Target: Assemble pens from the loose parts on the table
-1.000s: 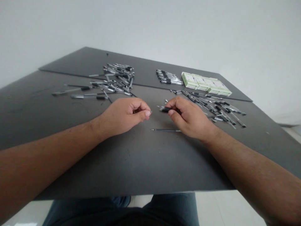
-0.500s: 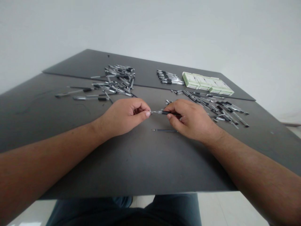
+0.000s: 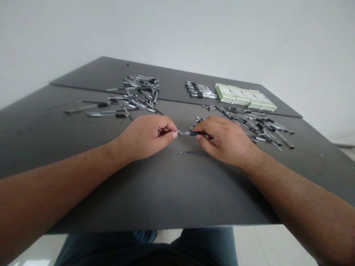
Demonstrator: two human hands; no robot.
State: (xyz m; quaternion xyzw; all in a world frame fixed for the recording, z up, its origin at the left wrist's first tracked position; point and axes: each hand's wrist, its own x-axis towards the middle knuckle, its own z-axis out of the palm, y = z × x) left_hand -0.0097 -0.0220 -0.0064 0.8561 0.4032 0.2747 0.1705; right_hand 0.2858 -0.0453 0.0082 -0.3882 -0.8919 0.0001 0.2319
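My left hand is closed in a pinch, thumb and forefinger on a small pale piece at the tip of a pen; most of that piece is hidden by the fingertips. From the right, my right hand grips the same pen by its black grip, keeping it level above the table with the tip pointing left. Its back end is hidden under the palm. Just below, a dark pen refill lies on the table, its right end covered by my right hand.
A heap of clear pens with black grips lies at the left. Pen parts are scattered at the right. Farther back, a row of pens lies beside pale green boxes. A raised seam crosses the grey table.
Both hands stay in nearly the same place. The pen tip and the piece in my left fingers sit slightly closer together; the view has shifted very little.
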